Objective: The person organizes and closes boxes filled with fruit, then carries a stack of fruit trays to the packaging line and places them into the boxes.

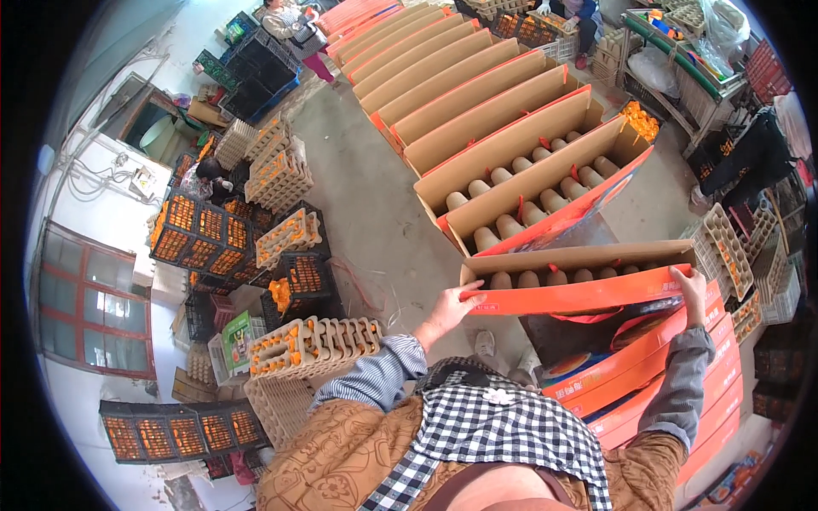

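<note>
Between my two hands is a long, narrow red cardboard box, open at the top. Inside it a grey moulded pulp tray shows a row of rounded humps. My left hand grips the box's left end, thumb over the front edge. At the right end my right hand is closed on the corner. Just beyond stands another open carton with pulp trays inside and an orange bundle at its far right corner. Below my right arm lies a stack of red boxes.
More open cartons run in a row toward the far end. At left stand black crates of orange items and stacked pulp trays. Other people are at the far left, left, far right and right. A rack stands far right.
</note>
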### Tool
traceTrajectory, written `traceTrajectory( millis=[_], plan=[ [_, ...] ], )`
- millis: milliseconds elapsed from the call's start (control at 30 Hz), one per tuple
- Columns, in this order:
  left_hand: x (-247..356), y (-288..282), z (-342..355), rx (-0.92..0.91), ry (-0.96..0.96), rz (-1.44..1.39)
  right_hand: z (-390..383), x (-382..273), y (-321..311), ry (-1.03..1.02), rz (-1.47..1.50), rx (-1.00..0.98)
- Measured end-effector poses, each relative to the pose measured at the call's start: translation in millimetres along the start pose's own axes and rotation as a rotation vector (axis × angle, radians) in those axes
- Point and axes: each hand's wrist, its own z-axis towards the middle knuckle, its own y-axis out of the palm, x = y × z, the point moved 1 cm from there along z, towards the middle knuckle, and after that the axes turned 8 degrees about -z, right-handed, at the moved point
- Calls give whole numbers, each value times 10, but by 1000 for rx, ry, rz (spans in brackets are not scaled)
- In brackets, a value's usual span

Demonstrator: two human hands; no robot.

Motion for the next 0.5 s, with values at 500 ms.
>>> traceTrajectory(
  millis=[500],
  plan=[
    [555, 1269, 464, -113, 477, 1131, -338, 552, 142, -108, 43, 330]
  ],
)
